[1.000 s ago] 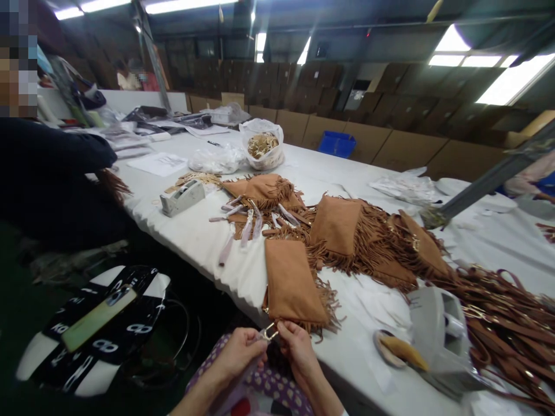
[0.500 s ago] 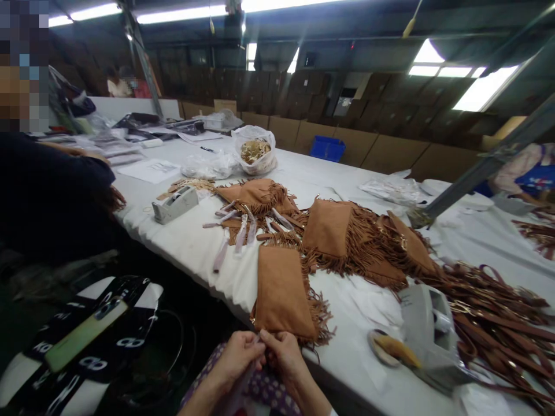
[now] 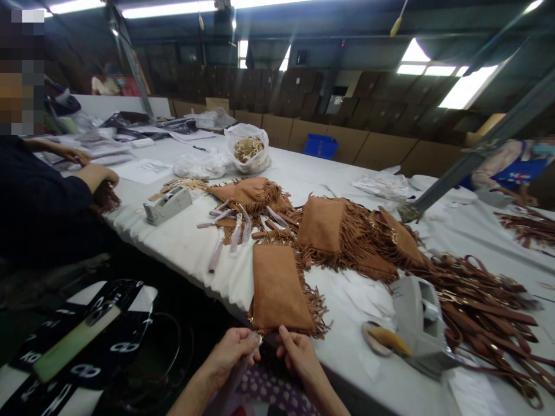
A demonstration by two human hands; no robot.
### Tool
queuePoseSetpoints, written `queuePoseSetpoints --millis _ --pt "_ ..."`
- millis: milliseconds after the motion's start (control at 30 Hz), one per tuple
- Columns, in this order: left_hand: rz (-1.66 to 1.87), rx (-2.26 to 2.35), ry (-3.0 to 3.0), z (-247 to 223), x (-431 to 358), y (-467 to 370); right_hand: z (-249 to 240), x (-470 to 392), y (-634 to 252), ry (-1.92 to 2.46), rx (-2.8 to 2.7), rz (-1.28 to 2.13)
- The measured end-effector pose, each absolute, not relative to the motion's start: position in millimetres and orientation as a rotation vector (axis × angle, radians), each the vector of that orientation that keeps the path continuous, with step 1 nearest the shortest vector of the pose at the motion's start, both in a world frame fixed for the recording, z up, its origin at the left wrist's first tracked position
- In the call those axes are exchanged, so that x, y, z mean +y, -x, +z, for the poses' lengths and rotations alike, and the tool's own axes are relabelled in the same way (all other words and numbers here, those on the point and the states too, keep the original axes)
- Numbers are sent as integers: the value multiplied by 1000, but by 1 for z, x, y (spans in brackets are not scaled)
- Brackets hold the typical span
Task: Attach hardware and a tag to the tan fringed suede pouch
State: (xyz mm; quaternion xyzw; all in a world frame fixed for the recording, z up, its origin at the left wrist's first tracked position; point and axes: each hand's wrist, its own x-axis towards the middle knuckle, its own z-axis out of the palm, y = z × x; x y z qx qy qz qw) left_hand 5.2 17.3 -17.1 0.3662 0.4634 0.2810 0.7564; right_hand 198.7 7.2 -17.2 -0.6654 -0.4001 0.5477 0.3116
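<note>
A flat brown fringed pouch (image 3: pixel 280 289) lies at the table's front edge. Just below its lower left corner, my left hand (image 3: pixel 232 352) pinches a wrapped strap (image 3: pixel 234 378) that hangs down towards the lap, with a small metal clasp at its upper end. My right hand (image 3: pixel 299 352) is at the pouch's lower edge, thumb and fingers apart, with nothing visible between them. More fringed pouches (image 3: pixel 321 225) lie behind, beside several small wrapped straps (image 3: pixel 236 234).
A grey tape dispenser (image 3: pixel 418 323) and a heap of brown straps (image 3: pixel 481 300) are at the right. Another dispenser (image 3: pixel 169 205) stands at the left, near a co-worker's dark sleeve (image 3: pixel 52 196). A bag of scraps (image 3: pixel 248 149) stands farther back. A metal post (image 3: pixel 468 159) rises at the right.
My hands have moved apart; the right has let go near the clasp and its fingers have spread. The camera view has shifted slightly. The co-worker's hands at the left have moved.
</note>
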Motion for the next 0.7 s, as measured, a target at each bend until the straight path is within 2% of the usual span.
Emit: queuePoseSetpoints --millis 267,500,600,700 --pt "643 995 -802 -18 12 -4 -23 12 -161 1501 -814 1667" --pt "688 1031 -773 -20 16 -13 -10 12 -168 1445 -1207 1553" --pt "721 1035 -724 -22 18 -18 10 11 -175 1491 -1493 1341" --pt "772 1039 -690 -25 22 -20 28 19 -190 1609 -1657 846"
